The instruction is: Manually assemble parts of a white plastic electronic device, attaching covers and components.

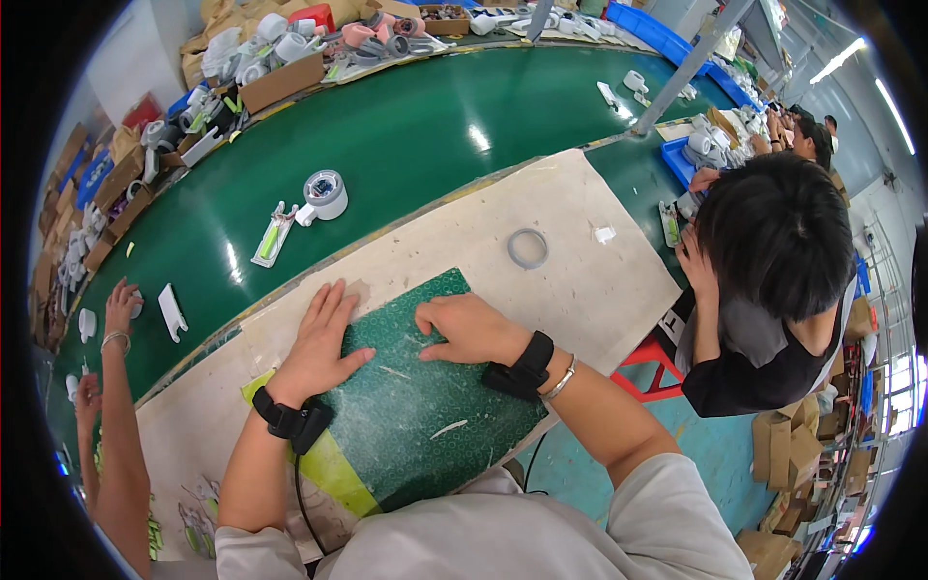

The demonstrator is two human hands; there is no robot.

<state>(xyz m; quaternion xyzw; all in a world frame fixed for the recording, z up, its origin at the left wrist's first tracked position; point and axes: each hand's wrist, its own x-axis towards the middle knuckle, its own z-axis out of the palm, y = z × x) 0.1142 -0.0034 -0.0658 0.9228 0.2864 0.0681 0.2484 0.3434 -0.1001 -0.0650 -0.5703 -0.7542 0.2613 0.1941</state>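
The left hand (322, 338) lies palm down across the upper-left edge of the green mat (425, 464), fingers extended and slightly spread, thumb out over the mat. The right hand (464, 331) is over the mat's upper part, fingers curled, thumb and forefinger parted; from my remote station I cannot tell whether it bears on the surface. I take clock directions from the mat's centre.

The mat, scuffed and pale-streaked, sits on a pale worktop (599, 198), directly in front of the wearer. I record a grey ring (528, 248) flat on the worktop at 1 o'clock. On the green belt (406, 116), a white round unit (327, 198) stands at 11 o'clock, just beside a white-and-green part (275, 235).

Containers: at 11 o'clock, beyond the belt, I note a cardboard box (281, 83) with white and grey parts heaped against and above its wall. At 12 o'clock, a smaller carton (446, 27) holds brownish pieces too small for me to identify. Between 1 and 2 o'clock, a blue tray (675, 162) is loaded with white rounded parts (709, 143), near a seated co-worker (773, 242). At 3 o'clock, an open carton (795, 452) stands on the floor; I cannot tell its contents.
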